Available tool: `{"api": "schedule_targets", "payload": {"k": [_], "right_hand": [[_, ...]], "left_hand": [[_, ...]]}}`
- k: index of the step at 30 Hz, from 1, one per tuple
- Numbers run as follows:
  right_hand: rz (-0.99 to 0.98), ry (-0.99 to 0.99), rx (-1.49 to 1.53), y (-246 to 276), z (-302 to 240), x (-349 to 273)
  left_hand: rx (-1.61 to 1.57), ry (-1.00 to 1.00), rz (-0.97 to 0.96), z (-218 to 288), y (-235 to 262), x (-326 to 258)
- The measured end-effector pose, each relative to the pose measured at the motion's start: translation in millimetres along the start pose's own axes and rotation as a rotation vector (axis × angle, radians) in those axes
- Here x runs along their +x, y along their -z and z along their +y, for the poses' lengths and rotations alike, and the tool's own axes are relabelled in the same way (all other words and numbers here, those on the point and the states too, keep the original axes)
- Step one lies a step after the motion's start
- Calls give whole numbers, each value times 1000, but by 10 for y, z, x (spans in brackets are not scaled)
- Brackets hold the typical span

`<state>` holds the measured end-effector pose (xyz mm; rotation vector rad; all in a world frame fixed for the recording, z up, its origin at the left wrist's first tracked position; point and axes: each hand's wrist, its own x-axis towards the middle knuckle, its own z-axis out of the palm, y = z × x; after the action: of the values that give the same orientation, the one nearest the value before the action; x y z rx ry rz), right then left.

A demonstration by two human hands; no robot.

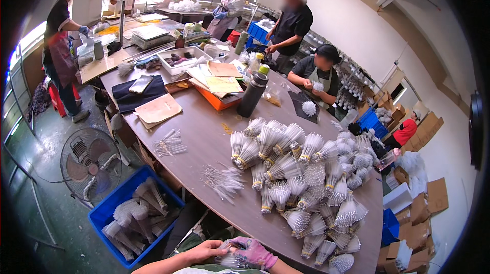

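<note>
Hands first: bare left hand (206, 251) and gloved right hand (254, 253), both curled around loose-looking pale sticks (229, 260) near the surface (191, 168) edge. Probably light, bendy, slippery; I'd grip narrow ends, where the finished-looking bundles (287, 168) are banded.

Left hand (206, 250): ungloved, fingers curled on a bundle of thin clear tubes (230, 260), just off the near edge of the worktop (201, 133).
Right hand (255, 252): in a pink-grey glove, closed on the same bundle.
Heap of bundles (301, 172): on the worktop's right part, many yellow-banded.
Loose pieces (223, 182): in two patches left of the heap.
Blue crate (122, 195): on the floor at left, filled with similar bundles.
Floor fan (92, 168): beside the crate.
Dark bottle (252, 96): upright behind the heap.
Seated co-worker (322, 72): across the worktop, holding a white cluster.
</note>
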<state>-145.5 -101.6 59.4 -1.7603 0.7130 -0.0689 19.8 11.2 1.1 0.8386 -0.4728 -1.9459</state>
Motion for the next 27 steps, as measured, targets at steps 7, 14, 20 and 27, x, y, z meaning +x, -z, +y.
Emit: {"api": "schedule_targets", "payload": {"k": [7,14,20,27], "right_hand": [[-160,-115,76,117,-102,66],[-147,-139,-198,161,-251,56],[-223,-202,-98,183,-196,54],[-160,-156,-281,96,-145,78]], "left_hand": [[8,34,-4,32,-7,-3],[83,25,-10,-62,75,74],[81,84,-48,-151,173,138],[52,48,-52,-87,111,90]]}}
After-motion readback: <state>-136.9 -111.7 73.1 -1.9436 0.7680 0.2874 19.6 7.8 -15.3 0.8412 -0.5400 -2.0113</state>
